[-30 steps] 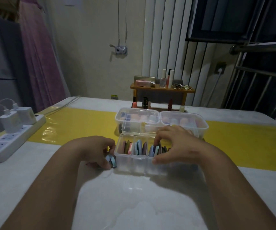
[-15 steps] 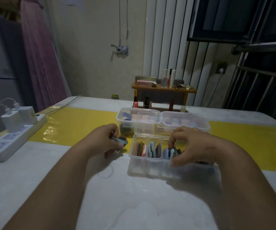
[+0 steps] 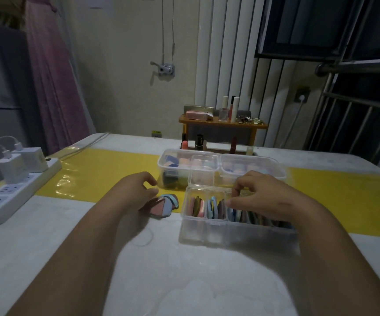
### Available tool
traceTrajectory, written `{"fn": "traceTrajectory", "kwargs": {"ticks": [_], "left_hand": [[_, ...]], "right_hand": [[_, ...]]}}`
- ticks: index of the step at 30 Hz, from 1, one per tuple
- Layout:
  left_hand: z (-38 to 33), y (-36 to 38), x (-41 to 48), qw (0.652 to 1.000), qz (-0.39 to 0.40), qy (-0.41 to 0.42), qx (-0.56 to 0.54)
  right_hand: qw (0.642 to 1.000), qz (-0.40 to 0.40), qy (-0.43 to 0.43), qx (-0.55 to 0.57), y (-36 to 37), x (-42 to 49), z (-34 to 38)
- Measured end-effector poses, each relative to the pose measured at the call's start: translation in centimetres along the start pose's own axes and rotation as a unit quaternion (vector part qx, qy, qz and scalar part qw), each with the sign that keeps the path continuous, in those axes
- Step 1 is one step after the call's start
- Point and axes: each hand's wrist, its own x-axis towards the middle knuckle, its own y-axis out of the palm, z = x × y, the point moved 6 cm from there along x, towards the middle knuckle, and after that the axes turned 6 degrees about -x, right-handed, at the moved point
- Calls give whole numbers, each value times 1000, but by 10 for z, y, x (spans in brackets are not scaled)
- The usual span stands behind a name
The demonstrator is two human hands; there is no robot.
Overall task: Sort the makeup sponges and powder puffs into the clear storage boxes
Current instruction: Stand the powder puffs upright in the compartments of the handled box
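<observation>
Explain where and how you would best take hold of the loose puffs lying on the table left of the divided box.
Grip: the outer edges of the puffs, pinched from above, coming in from the left. They lie flat and fanned on the table, too thin to scoop easily, and the box wall stands close on their right, probably crowding that side.

The left hand (image 3: 136,192), fingers loosely curled, hangs over the white table (image 3: 70,247). Fanned flat pink and blue sponges (image 3: 165,207) lie just right of its fingertips. The right hand (image 3: 262,197) curls into the clear divided plastic box (image 3: 207,231), thumb against upright coloured puffs (image 3: 214,208), its grip hidden. Lidded clear boxes (image 3: 253,166) stand beyond both hands.
</observation>
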Motion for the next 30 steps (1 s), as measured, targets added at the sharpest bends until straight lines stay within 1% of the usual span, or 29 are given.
{"fn": "traceTrajectory", "kwargs": {"ticks": [3, 5, 7, 9, 11, 14, 16, 18, 20, 25, 28, 30], "left_hand": [[1, 0, -2, 999, 30, -8, 26], [-1, 1, -3, 998, 28, 1, 51], [-3, 1, -3, 999, 21, 12, 46], [-4, -1, -2, 1000, 14, 15, -9], [-4, -5, -1, 994, 0, 8, -110], [-8, -11, 0, 967, -33, 17, -252], [-13, -13, -2, 944, -57, 29, -323], [-19, -11, -4, 923, -58, 41, -378], [-28, -5, -6, 908, -52, 53, -412], [-51, 15, -13, 888, -21, 79, -452], [-66, 23, -18, 895, 2, 87, -438], [-73, 25, -22, 900, 19, 91, -425]], "right_hand": [[999, -39, 4, 37, -3, -1, 3], [995, -76, 4, 69, -5, -1, 3], [990, -106, -1, 91, -5, 1, 6], [986, -128, -10, 108, -4, 2, 9], [981, -142, -21, 127, -2, 3, 12], [974, -159, -40, 156, -2, 3, 16], [971, -167, -51, 164, -2, 4, 18], [969, -169, -59, 171, 0, 4, 22], [968, -164, -68, 177, 2, 6, 24], [965, -128, -83, 213, 8, 7, 33], [959, -122, -92, 238, 10, 6, 37], [958, -133, -100, 232, 9, 5, 38]]}}
